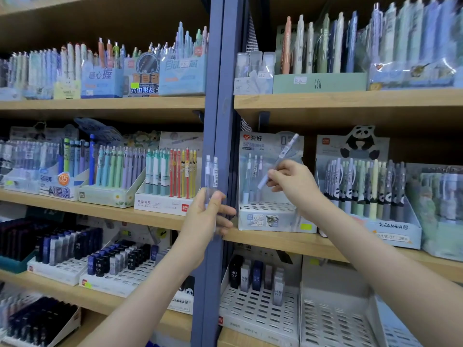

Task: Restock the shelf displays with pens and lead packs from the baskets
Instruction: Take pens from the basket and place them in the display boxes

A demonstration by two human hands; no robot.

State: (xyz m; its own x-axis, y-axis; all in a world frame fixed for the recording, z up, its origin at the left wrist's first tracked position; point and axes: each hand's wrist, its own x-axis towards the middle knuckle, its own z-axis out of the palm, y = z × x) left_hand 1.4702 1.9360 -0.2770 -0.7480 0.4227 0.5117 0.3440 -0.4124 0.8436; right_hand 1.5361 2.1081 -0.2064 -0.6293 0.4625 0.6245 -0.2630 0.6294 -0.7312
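Note:
My left hand (209, 216) grips a small bunch of wrapped clear pens (211, 171), held upright in front of the blue shelf post. My right hand (292, 181) pinches one pale blue pen (280, 161), tilted with its top up and to the right, just above the pale blue pen display box (265, 217) on the middle shelf. That box has many open holes and a few pens standing at its back left. No basket is in view.
A blue upright post (215, 121) splits the shelving. Full pen displays stand left (165, 181) and right, including a panda box (368, 191). Below sit white perforated trays (258, 309) with black and grey lead packs (250, 274). Wooden shelf edges (325, 244) jut forward.

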